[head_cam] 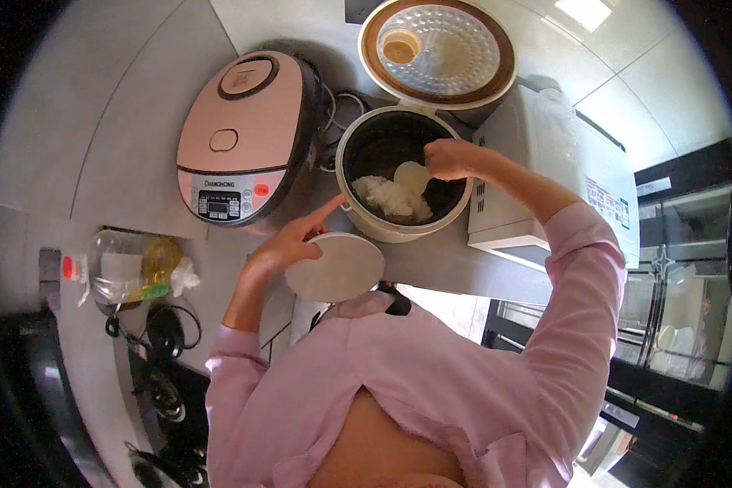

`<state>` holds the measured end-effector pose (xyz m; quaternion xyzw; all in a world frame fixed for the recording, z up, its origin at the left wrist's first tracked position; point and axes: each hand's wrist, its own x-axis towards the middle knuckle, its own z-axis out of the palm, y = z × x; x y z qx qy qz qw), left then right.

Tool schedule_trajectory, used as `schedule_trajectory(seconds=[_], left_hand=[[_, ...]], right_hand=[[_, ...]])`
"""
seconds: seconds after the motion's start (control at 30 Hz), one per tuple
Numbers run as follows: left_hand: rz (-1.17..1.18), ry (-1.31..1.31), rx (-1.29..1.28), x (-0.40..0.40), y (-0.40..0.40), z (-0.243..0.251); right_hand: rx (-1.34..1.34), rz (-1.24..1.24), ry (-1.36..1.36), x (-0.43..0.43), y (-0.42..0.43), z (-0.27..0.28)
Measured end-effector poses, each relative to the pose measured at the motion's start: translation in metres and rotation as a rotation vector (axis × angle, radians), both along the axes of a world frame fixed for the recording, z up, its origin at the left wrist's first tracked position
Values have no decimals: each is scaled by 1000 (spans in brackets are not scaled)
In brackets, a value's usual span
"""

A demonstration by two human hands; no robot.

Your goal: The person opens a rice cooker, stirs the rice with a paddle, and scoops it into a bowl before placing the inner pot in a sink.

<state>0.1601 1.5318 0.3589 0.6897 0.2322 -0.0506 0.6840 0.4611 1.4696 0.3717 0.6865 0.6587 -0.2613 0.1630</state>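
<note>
My right hand point(448, 160) is over the open rice cooker point(375, 230), gripping a pale rice paddle point(412, 177). The paddle's blade rests at the cooked white rice point(390, 196), heaped toward the front of the dark inner pot point(396, 131). In my left hand point(290, 244) is a round white dish point(335, 268), tilted just in front of the cooker. My left thumb lies over its rim, and the index finger stretches out to the cooker's outer edge. The raised lid point(457, 52) leans back behind the pot, its dimpled metal inner plate showing.
A closed pink Changhong rice cooker point(244, 134) stands to the left, with cables point(344, 116) behind it. Close on the right is a white boxy appliance point(524, 165). Further left are an oil bottle point(137, 266) and a black corded item point(166, 329). A glass-fronted cabinet point(683, 305) stands far right.
</note>
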Motion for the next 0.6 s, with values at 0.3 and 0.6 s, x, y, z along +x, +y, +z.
schedule_trajectory(seconds=[0.3, 0.6], left_hand=[[45, 52, 62, 13, -15, -11], [73, 140, 142, 14, -21, -14]], right_hand=[[-42, -80, 167, -14, 6, -3], [-56, -457, 454, -33, 1, -22]])
